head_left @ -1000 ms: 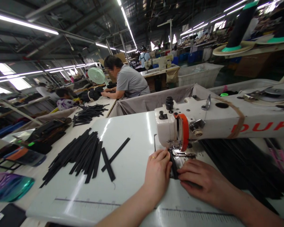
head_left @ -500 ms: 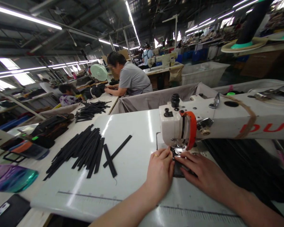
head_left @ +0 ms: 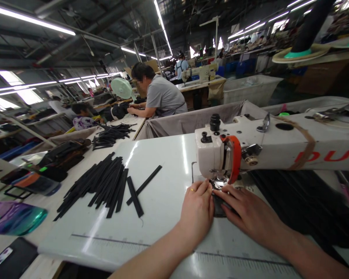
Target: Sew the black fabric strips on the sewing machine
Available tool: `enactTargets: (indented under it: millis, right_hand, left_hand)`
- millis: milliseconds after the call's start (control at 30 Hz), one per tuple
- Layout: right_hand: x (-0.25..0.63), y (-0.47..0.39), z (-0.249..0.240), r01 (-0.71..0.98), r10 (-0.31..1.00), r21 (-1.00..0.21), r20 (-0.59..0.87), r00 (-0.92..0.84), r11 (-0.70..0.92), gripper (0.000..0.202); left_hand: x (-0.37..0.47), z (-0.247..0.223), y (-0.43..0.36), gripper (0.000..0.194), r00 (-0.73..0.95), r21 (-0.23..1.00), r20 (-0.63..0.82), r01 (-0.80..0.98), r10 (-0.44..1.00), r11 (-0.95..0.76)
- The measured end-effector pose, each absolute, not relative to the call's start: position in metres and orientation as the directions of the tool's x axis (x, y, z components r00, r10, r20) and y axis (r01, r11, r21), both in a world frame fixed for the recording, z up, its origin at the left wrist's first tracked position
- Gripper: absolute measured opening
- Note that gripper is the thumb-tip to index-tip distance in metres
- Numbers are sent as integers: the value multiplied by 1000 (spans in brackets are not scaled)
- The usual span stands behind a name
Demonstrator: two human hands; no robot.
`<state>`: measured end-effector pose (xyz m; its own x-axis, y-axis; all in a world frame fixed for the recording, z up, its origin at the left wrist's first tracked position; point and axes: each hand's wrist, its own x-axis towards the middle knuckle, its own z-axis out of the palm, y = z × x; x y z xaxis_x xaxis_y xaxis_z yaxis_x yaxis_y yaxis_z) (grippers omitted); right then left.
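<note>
I see both hands close together at the near side of the white sewing machine (head_left: 267, 145). The left hand (head_left: 197, 205) has its fingers pressed together, tips down on a small black piece (head_left: 219, 211) (one finger wears a yellow ring). The right hand (head_left: 246, 205) lies on the right side of that piece, fingers bent a little and tips close to the left ones. I cannot tell if either hand pinches it. The black piece lies flat on the pale desk (head_left: 168, 221), just below the needle part.

To the left is a pile of black strips (head_left: 95, 190), and two loose strips (head_left: 135, 197) cross beside it. More black cloth (head_left: 311, 209) lies to the right. Far off, a person in a gray shirt (head_left: 167, 97) leans over.
</note>
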<state>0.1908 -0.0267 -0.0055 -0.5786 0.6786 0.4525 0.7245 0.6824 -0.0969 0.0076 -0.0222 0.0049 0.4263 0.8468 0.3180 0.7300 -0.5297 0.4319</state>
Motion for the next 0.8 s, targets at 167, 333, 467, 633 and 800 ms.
enactTargets:
  millis: [167,333,467,633,800]
  right_hand:
    - [191,-27,-6,722,665,-79,470,-581,687,31]
    - [189,-29,-3,733,660,-80,508,-554,676,30]
    - [194,-30,-1,717,663,-113,500,-557,687,28]
    - [226,-28,7,932,765,-32,581,-277,362,24]
    - [253,-24,10,982,847,186,523,-92,-9,22]
  left_hand:
    - [8,10,-19,26,444,424,307,728,842,-538]
    - [8,7,-22,30,469,397,300,730,831,-556]
    - [3,4,-23,33,481,397,341,706,808,-587]
    - [-6,6,7,24,392,494,348,695,852,-522]
    - [-9,7,38,16,559,354,289,692,777,-630]
